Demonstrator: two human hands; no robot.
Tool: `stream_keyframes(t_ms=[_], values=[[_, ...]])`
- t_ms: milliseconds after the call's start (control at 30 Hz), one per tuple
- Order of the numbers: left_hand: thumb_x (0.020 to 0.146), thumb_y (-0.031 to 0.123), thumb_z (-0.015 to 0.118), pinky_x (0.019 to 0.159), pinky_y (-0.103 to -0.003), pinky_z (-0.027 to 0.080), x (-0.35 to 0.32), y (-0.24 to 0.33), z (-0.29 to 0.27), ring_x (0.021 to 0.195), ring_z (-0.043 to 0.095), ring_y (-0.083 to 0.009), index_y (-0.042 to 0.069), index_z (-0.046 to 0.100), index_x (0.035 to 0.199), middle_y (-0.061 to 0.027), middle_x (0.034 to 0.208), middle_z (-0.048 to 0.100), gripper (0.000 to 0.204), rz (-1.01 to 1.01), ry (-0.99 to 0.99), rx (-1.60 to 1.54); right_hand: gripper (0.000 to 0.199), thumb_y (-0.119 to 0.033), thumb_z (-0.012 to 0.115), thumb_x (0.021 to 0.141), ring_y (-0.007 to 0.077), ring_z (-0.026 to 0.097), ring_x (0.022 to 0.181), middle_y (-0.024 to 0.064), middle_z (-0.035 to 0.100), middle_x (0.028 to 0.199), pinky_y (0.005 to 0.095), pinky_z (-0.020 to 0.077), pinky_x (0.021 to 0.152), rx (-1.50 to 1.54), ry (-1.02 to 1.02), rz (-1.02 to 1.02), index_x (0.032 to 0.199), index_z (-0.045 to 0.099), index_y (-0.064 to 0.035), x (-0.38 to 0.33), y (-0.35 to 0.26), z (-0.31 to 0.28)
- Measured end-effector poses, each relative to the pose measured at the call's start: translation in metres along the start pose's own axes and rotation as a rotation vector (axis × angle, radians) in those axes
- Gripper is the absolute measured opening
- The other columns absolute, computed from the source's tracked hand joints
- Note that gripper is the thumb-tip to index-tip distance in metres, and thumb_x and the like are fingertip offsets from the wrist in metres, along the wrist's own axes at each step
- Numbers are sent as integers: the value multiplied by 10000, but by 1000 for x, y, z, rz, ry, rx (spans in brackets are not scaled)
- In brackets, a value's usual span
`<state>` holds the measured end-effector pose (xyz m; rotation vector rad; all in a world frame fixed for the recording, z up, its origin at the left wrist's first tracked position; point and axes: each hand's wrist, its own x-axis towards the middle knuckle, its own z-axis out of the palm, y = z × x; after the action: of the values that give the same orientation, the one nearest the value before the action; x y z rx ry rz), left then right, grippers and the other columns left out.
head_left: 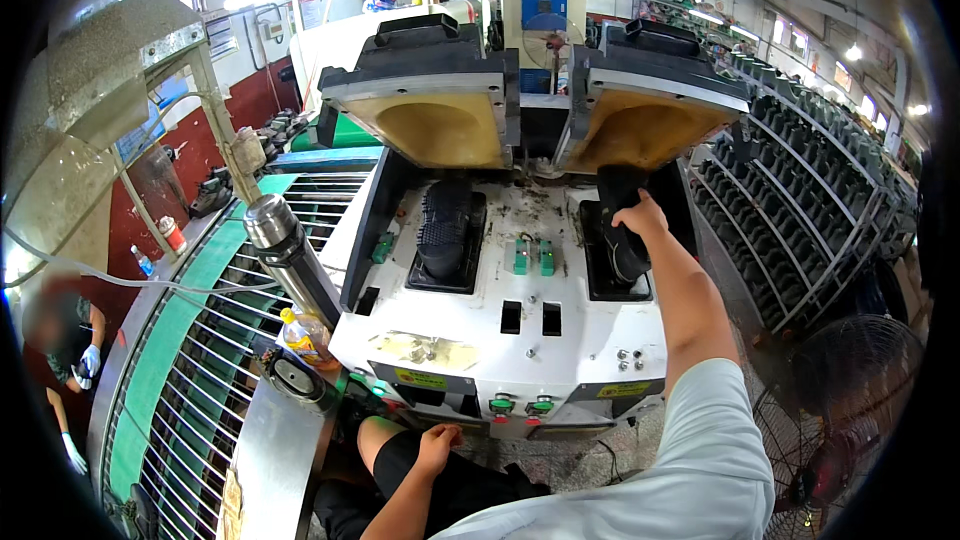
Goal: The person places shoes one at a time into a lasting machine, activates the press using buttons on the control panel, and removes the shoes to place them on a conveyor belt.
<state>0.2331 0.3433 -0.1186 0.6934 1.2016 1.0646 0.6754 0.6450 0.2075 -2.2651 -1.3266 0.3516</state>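
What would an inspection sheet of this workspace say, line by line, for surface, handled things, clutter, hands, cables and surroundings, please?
Surface: white machine top, with dark marks around its middle.
Handled things: left shoe and right shoe, both black, on dark plates; two raised lids with yellowish pads behind them.
Clutter: steel flask and yellow-labelled bottle beside the machine's left edge.
Hands: right hand grips the right shoe; left hand is by the lap, its contents unclear.
Cables: grey cable crosses the roller conveyor.
Surroundings: loaded rack and fan at right; gloved co-worker at left.
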Motion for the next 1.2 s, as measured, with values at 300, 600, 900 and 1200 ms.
stream_keyframes(t_ms=[300,600,900,1200], values=[[906,144,573,735,-289,498,3,4,4,782,613,-156,-21,648,1004,-73,866,657,206,-60,-153,214,663,-467,589,825,368,473,1238,203,497,1346,440,415,1004,-218,126,-194,1356,474,-86,-18,40,52],[929,225,525,833,-354,478,14,33,84,951,618,-234,0,619,1108,-114,1016,662,302,10,-930,815,148,-119,564,873,128,396,726,33,404,797,266,364,685,1046,693,137,797,444,-77,-272,233,100],[947,200,485,841,-393,472,15,19,147,990,617,-328,52,609,1114,-164,1030,656,256,327,-603,832,278,-295,550,903,78,358,525,-38,401,610,252,314,492,1592,314,661,701,402,-174,-260,327,105],[781,166,620,666,-387,519,-119,69,-165,681,667,-278,5,672,797,-166,725,675,169,184,988,703,128,-92,702,728,245,572,595,89,576,668,337,455,544,692,-242,-836,689,587,-51,-363,72,179]])
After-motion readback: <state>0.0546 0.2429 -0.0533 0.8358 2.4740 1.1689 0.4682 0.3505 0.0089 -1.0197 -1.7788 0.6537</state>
